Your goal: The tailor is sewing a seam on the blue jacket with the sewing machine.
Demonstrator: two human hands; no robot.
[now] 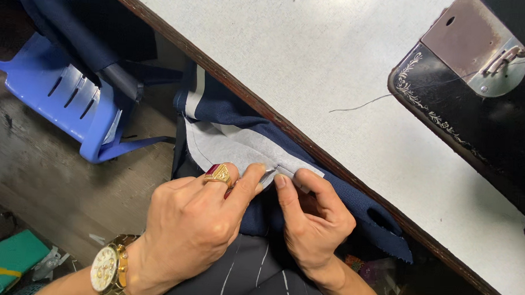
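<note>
Our left hand and right hand pinch the white interfacing on navy fabric below the table edge; loosening could shift it.

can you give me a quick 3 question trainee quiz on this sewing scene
1. True or false: both hands pinch the navy fabric piece at its white interlining.
2. Which hand wears the gold ring? A) left hand B) right hand
3. Fill in: the black sewing machine stands on the ___ table.

Key: 1 true; 2 A; 3 white
</note>
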